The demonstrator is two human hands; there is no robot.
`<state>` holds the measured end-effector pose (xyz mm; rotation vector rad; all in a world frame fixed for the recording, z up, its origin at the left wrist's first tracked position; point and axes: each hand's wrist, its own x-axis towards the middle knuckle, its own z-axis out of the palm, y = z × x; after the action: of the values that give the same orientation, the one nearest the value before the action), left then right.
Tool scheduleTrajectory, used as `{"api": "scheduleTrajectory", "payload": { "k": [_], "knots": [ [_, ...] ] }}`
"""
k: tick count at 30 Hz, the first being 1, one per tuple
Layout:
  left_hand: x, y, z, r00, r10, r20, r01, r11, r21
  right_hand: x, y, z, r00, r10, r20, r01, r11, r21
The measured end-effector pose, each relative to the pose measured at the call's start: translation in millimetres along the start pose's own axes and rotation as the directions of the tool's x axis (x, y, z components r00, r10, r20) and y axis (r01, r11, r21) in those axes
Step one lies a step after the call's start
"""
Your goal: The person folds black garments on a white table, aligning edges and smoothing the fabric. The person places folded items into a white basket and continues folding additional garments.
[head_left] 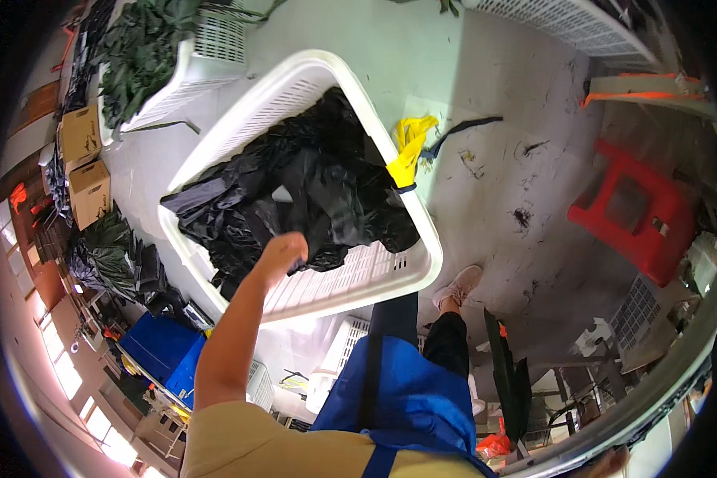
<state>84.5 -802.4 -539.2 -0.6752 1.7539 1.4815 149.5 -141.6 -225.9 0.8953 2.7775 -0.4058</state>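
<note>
A large white plastic basket (319, 307) with slotted walls stands on the floor before me, tilted across the view. Crumpled, shiny black sheet material (327, 187) fills much of it; whether it is fabric or plastic film I cannot tell. My left hand (283, 256) reaches over the near side, its fingers curled closed against the black material. Part of that grip is hidden. A blurred skin-toned patch at the lower right rim, apparently my right hand (609, 464), shows no clear fingers. Yellow cloth (406, 151) is tied round the basket's right rim.
Another white basket (219, 40) heaped with dark green material stands upper left, near cardboard boxes (88, 191). To the right lies a red plastic stool (637, 211). Black scraps (522, 217) litter the grey floor. A blue bin (163, 350) is at lower left.
</note>
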Motion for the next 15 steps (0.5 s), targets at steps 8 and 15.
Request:
{"api": "scheduleTrajectory", "payload": {
  "k": [8,15],
  "knots": [
    [-227.7,200.9,50.9,0.774,0.373,0.512,-0.460,0.887,0.048,-50.7,-310.1,184.2,0.308,-0.871,0.383,0.728,0.475,0.495],
    [-362.6,266.8,22.9,0.423,0.797,0.431,-0.651,0.598,-0.468,-74.0,-358.9,134.0,0.015,-0.935,0.353,0.412,0.328,0.850]
  ]
}}
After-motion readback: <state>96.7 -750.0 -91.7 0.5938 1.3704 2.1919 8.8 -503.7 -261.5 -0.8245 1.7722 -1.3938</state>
